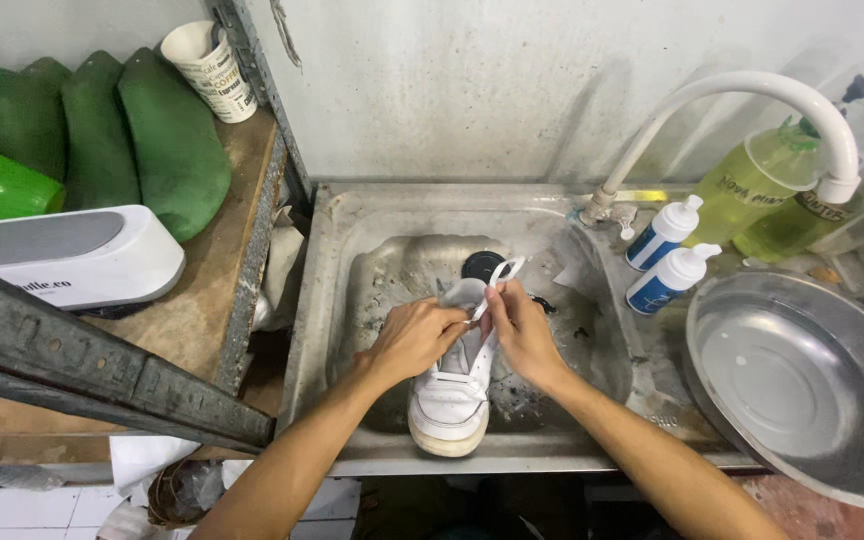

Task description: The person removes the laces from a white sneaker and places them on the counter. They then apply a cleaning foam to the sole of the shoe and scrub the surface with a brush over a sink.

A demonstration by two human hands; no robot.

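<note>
Over the sink [352,330], both hands [414,338] [522,330] pinch the lace [500,275] at 12 o'clock of a light, wet, likely slippery shoe [450,405]

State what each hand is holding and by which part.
Both hands grip the white sneaker over the steel sink: the left hand at its upper collar, the right hand pinching its white lace.
</note>
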